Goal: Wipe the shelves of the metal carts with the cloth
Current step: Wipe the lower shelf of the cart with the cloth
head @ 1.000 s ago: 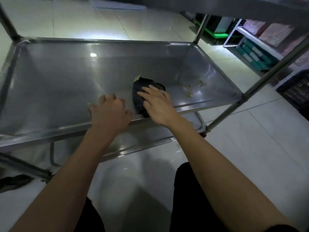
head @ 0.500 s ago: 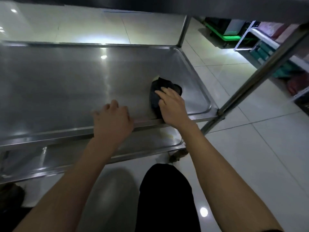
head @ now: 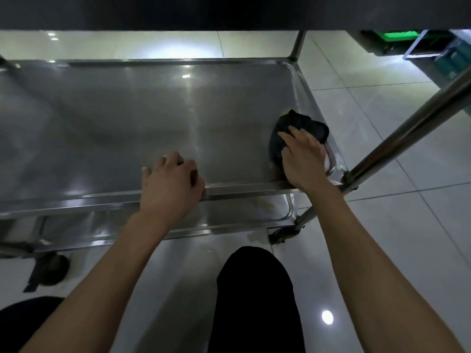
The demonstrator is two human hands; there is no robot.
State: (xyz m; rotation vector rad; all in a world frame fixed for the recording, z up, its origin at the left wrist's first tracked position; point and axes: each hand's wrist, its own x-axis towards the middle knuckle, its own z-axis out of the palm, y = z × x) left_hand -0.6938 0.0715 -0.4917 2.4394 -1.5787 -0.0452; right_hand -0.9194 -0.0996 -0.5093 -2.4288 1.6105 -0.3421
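Note:
A steel cart's middle shelf fills the view, shiny and tray-shaped with a raised rim. A dark cloth lies bunched in the shelf's near right corner. My right hand presses on the cloth with fingers stretched forward over it, so its near part is hidden. My left hand rests on the shelf's front rim, fingers curled over the edge. A lower shelf shows beneath.
The cart's right front post slants up to the right beside my right hand. The upper shelf's dark underside spans the top. A caster stands on the pale tiled floor at lower left. Storage racks stand far right.
My right hand has slid the cloth rightwards along the shelf into the near right corner. My left hand has kept its place on the front rim. The view has tilted down.

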